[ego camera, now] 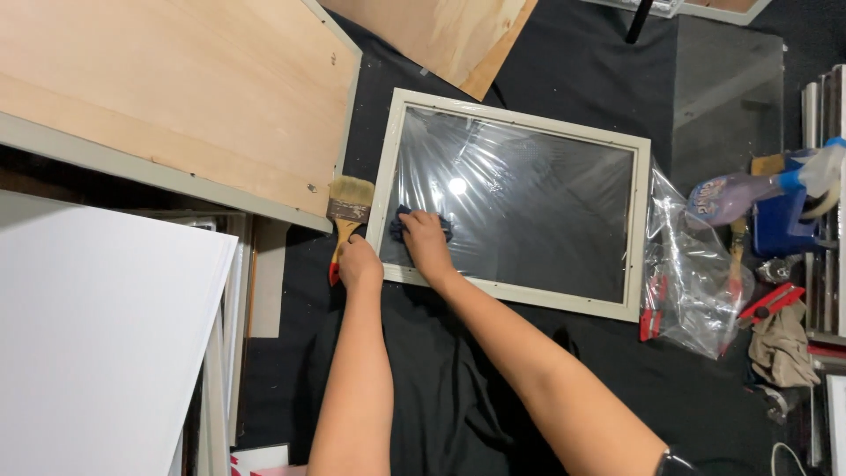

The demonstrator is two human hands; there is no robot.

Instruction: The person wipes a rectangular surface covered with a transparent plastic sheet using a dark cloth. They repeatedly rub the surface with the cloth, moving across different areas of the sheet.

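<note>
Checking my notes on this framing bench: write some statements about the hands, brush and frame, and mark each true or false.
1. The left hand holds a flat red-handled paintbrush. True.
2. The right hand presses a dark blue cloth on the glass of the cream rectangular picture frame. True.
3. The paintbrush lies on the glass. False: it is beside the frame's left edge.
4. The blue-capped spray bottle stands left of the frame. False: it is on the right.
</note>
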